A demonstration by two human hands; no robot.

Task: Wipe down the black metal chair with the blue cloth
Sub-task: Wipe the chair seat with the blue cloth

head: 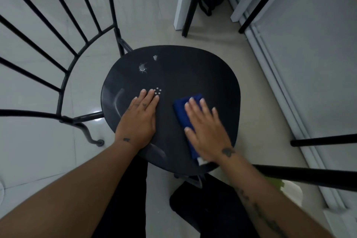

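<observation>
Glossy pale floor tiles [38, 150] surround both hands. Under them is the black metal chair [183, 75], with a smooth rounded seat and thin fanned bars left of the left hand [139, 120], which rests flat with straight fingers. The right hand [206, 129], fingers extended, presses the folded blue cloth [183, 110] onto the seat beneath its palm. Small wet spots [143, 68] glint beyond the left fingertips.

No legible text, label, brand or number anywhere. White tag [201, 161] at the near end of the cloth [181, 109]: blurred, unreadable. Small dark tattoos [228, 151] on the right hand [206, 131] and left hand [138, 120]: mere shapes, not readable as letters or signs.
</observation>
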